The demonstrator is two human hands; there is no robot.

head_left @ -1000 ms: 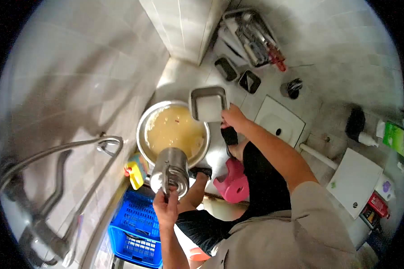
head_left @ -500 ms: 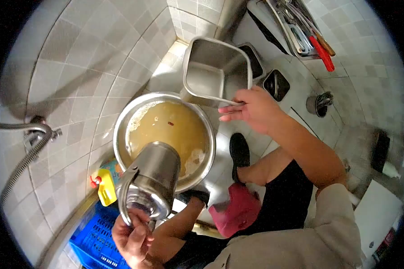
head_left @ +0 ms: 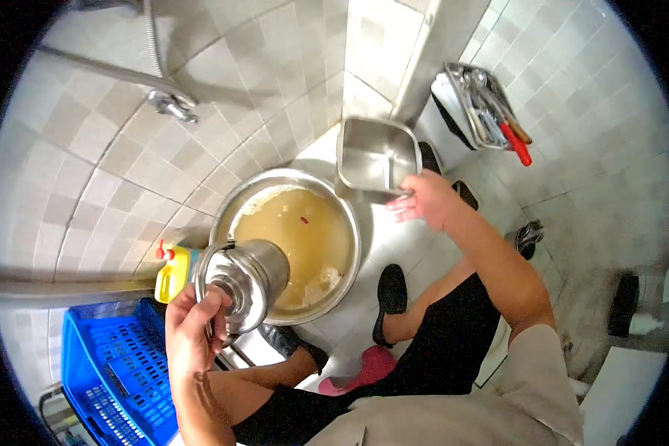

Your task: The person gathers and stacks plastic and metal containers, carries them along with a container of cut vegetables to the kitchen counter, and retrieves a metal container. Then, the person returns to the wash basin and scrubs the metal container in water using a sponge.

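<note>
My left hand (head_left: 193,320) grips the loop handle of a shiny stainless-steel jug (head_left: 267,271). The jug is tilted over the near left side of a wide metal basin, its far end towards the liquid; I cannot see inside it. Cloudy yellowish liquid (head_left: 316,238) with some foam and a small dark red bit fills much of the basin (head_left: 290,173). In my right hand (head_left: 435,201), fingers at its near right rim, is a deep square stainless-steel pan (head_left: 375,137). The pan is held beside the basin's far right edge, and no contents show in it.
A blue plastic crate (head_left: 119,364) and a yellow bottle with a red cap (head_left: 172,275) stand at left. A tap with a hose (head_left: 172,106) is on the tiled wall. Far right, a tray of utensils (head_left: 490,108) holds a red-handled one. A pink cloth-like thing (head_left: 372,364) is between my legs.
The view has shifted, bringing more of the blue crate in. The jug has turned so that its handle end faces me more. The square pan stays in my right hand.
</note>
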